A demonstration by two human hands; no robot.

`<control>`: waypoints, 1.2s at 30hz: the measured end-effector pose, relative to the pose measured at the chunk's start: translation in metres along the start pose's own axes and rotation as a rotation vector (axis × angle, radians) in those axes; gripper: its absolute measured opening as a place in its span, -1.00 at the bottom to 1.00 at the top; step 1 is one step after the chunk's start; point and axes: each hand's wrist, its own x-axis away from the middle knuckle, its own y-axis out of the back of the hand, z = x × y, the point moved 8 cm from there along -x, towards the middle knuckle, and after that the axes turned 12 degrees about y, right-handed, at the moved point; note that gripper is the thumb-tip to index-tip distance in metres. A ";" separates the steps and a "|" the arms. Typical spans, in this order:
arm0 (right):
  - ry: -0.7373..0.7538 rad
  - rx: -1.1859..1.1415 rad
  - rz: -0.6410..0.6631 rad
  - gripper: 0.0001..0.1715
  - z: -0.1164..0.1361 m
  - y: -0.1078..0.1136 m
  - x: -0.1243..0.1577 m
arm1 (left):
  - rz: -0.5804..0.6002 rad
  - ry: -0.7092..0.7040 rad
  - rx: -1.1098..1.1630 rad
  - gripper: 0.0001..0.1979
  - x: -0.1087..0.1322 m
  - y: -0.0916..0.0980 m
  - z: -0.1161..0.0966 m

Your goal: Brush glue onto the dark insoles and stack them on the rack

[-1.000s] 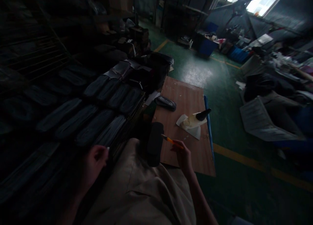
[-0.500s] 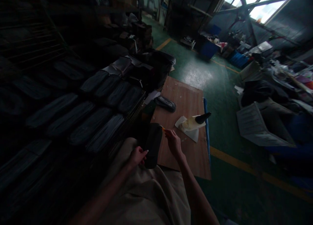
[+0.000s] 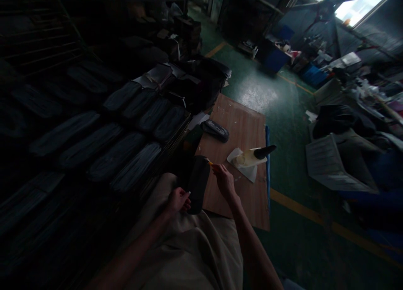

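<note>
My left hand (image 3: 181,199) pinches the near left edge of a long black pad (image 3: 199,189) with rounded ends, shaped like a shoe sole. The pad lies over my lap beside the board's edge. In my right hand (image 3: 224,178) is a small brush (image 3: 210,163) with an orange handle, its pale tip at the far end of the pad. On the wooden board (image 3: 239,117) rest a dark, sole-shaped piece (image 3: 215,130) with greyish streaks and a cream-coloured bottle (image 3: 248,157) with a black tip, lying on white paper (image 3: 251,174).
To my left, rows of dark, streaked sole-shaped pieces (image 3: 135,166) cover a rack. Black bags (image 3: 210,73) stand beyond them. A grey crate (image 3: 338,159) holding dark material sits on the green floor at right, with piled clutter (image 3: 371,88) behind it.
The camera view has shifted slightly. The brush tip has moved a little left onto the pad's far end; my left hand still holds the pad's edge.
</note>
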 end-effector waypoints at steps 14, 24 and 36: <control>-0.070 -0.144 0.323 -0.71 0.063 -0.006 0.093 | 0.102 -0.025 0.197 -0.84 0.013 -0.002 0.000; -0.112 -0.464 0.078 -0.72 0.028 -0.011 0.044 | 0.076 -0.065 0.063 -0.76 0.014 0.002 -0.010; -0.012 -0.070 -0.020 -0.69 0.010 -0.010 -0.021 | 0.094 -0.152 0.067 -0.72 0.019 0.009 -0.014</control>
